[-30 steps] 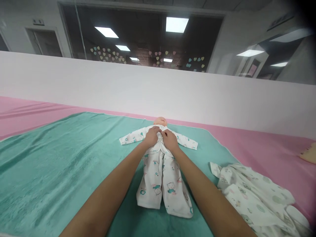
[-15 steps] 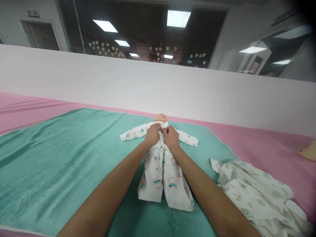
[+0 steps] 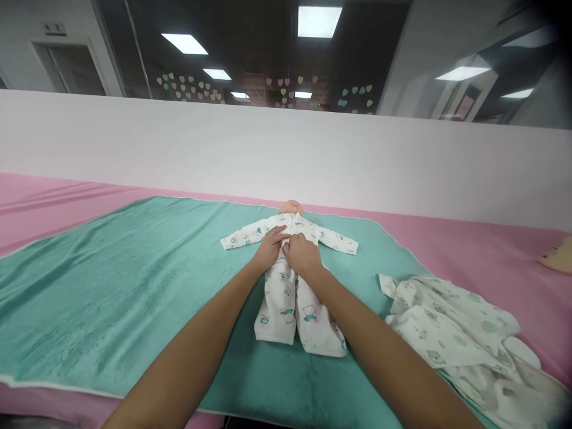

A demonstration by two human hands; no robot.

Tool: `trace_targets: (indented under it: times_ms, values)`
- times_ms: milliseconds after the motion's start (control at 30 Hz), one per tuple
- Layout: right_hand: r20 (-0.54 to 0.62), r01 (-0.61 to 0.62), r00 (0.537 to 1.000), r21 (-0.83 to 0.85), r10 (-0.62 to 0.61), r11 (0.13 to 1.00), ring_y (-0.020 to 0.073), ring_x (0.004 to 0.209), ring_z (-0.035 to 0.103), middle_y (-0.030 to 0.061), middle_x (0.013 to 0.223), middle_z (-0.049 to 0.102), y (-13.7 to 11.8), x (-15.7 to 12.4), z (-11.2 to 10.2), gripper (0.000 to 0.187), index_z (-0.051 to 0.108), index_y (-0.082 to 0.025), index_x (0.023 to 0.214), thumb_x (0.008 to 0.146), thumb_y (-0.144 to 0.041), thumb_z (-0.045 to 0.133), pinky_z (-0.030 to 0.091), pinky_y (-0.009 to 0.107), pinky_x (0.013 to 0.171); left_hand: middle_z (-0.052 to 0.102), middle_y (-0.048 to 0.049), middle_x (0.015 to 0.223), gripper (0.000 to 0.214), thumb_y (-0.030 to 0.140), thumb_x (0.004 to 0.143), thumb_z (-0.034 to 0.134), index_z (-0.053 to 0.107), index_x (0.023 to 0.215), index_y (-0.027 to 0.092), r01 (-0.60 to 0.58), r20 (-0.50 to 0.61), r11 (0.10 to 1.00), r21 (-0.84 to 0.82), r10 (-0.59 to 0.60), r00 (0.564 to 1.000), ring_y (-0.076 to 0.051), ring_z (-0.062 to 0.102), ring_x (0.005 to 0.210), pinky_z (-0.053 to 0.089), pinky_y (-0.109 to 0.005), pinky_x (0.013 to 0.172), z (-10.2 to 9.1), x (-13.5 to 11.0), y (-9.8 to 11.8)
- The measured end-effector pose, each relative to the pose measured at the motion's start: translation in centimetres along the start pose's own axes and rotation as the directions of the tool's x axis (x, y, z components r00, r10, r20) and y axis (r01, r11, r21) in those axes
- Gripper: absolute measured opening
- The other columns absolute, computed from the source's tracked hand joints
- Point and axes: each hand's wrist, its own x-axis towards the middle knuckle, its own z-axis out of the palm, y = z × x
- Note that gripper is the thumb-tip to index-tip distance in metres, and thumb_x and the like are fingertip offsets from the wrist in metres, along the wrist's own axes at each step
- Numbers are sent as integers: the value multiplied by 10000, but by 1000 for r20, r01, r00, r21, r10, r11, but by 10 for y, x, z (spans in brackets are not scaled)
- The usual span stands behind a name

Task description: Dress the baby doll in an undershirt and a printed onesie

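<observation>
A baby doll (image 3: pixel 291 207) lies on its back, its head at the far end, dressed in a white printed baby shirt (image 3: pixel 337 240) with both sleeves spread out. White printed baby pants (image 3: pixel 281 319) cover its legs, which point toward me. My left hand (image 3: pixel 269 249) is on the shirt's front at the lower chest, fingers closed on the cloth, one finger reaching toward the other hand. Right beside it, my right hand (image 3: pixel 304 255) pinches the shirt's front middle edge. The fingertips nearly meet and hide the exact spot they hold.
A teal blanket (image 3: pixel 134 286) lies under the doll, over a pink sheet (image 3: pixel 451 238). To the right is a crumpled white printed cloth (image 3: pixel 460 345). A low white wall (image 3: pixel 268 155) with dark glass above stands behind. A beige item (image 3: pixel 556 256) sits at the far right edge.
Both hands have moved down the shirt's front, from the upper chest to the lower chest. The shirt's upper front now shows, its edges together. The view has shifted slightly.
</observation>
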Motion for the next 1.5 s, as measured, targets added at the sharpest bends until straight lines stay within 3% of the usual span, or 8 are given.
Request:
trace_targets:
  times_ms: [167, 300, 400, 633, 767, 933, 1267, 1500]
  values:
    - [-43, 154, 988, 153, -149, 976, 181, 817, 566, 71, 903, 595, 19, 1, 1, 280, 577, -179, 857, 938, -281, 330, 376, 290, 699, 465, -98, 1365, 367, 162, 883, 304, 634, 1045, 181, -9, -6, 1000, 19, 9, 1000, -181, 380, 1288, 271, -410, 1104, 0, 1, 2]
    - [-48, 231, 973, 326, -228, 917, 133, 735, 518, -4, 753, 552, 34, 0, -1, 258, 516, -195, 707, 914, -266, 380, 354, 247, 670, 471, -89, 1344, 357, 109, 857, 297, 618, 992, 183, -16, 2, 996, 85, 16, 1000, -182, 378, 1275, 282, -413, 1091, 1, 1, 9]
    - [-89, 227, 974, 403, -209, 887, 127, 723, 498, -17, 724, 526, 36, -1, 2, 246, 491, -196, 690, 904, -264, 390, 351, 239, 672, 477, -90, 1317, 348, 55, 811, 312, 603, 958, 176, -11, 10, 986, 167, 10, 1000, -194, 378, 1258, 289, -413, 1079, 3, 2, 13]
    - [-146, 215, 975, 400, -170, 891, 133, 783, 505, -2, 820, 541, 32, -4, 10, 196, 513, -201, 764, 908, -242, 386, 347, 245, 706, 470, -108, 1284, 338, 19, 761, 339, 596, 921, 168, -5, 30, 968, 251, -3, 1000, -228, 392, 1219, 313, -436, 1047, 5, 6, 17]
    - [-177, 224, 971, 448, -159, 866, 124, 711, 491, -16, 760, 525, 33, -5, 12, 201, 487, -203, 726, 901, -254, 402, 334, 241, 663, 474, -75, 1302, 331, 57, 804, 323, 594, 936, 192, 18, 7, 977, 214, -20, 1000, -214, 379, 1237, 315, -429, 1056, 4, 3, 21]
    - [-208, 154, 976, 482, -57, 863, 125, 630, 444, -23, 667, 493, 31, -5, 11, 211, 445, -202, 695, 893, -255, 398, 302, 246, 609, 491, -51, 1304, 317, 90, 825, 332, 601, 947, 203, 73, -24, 987, 140, -70, 997, -195, 382, 1246, 304, -426, 1076, 4, 3, 25]
    - [-183, 126, 981, 357, -63, 926, 158, 680, 480, 19, 733, 553, 29, -5, 15, 219, 461, -199, 778, 929, -260, 315, 283, 271, 618, 483, -106, 1295, 269, 77, 824, 333, 575, 912, 157, 93, -14, 979, 180, -92, 996, -226, 378, 1226, 308, -435, 1064, 5, 4, 33]
    - [-195, 144, 979, 486, -54, 862, 135, 636, 451, -20, 670, 511, 31, -8, 12, 196, 445, -208, 716, 893, -267, 385, 295, 257, 602, 498, -81, 1287, 263, 70, 787, 366, 563, 922, 182, 142, -74, 986, 89, -135, 988, -191, 383, 1246, 294, -407, 1085, 6, 1, 32]
